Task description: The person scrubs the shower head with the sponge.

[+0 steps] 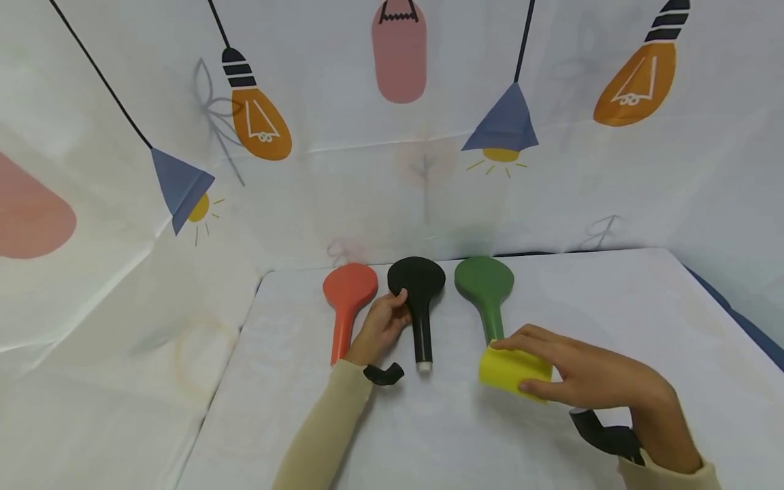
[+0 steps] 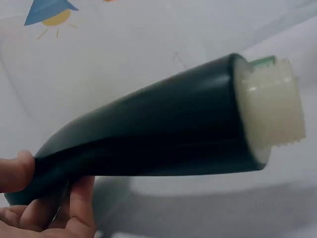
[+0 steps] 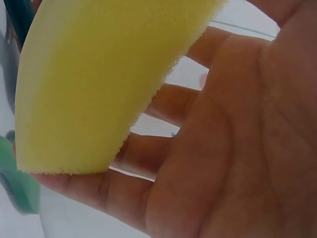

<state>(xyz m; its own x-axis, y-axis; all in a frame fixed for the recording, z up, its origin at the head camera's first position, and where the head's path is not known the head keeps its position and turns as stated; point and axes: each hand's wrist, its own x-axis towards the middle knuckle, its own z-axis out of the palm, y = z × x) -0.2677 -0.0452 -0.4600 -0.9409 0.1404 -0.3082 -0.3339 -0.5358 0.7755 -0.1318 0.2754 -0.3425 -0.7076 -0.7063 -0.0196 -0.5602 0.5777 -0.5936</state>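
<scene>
Two hands are working: the left hand (image 1: 381,328) is pinching the central black, round-headed, plastic-looking paddle (image 1: 421,313), seemingly for steadiness, while the right hand (image 1: 591,371) is pinching a bowed yellow foam sponge (image 1: 511,367), nearer right.

A person's two arms out in front, left grip (image 1: 381,330) and right grip (image 1: 588,371) each pinching.
The left arm (image 1: 324,429), in a beige sleeve, slants up from the lower middle of the head view, its thumb (image 2: 17,172) and curled fingers (image 2: 81,203) drawn in toward each other. The right arm (image 1: 667,439) comes in at the lower right, bare past its beige cuff (image 1: 667,474) and bent leftward at the wrist. Its fingers stretch left, thumb apart below them; the right wrist view shows the palm (image 3: 237,148) and gaps between the fingers.
</scene>
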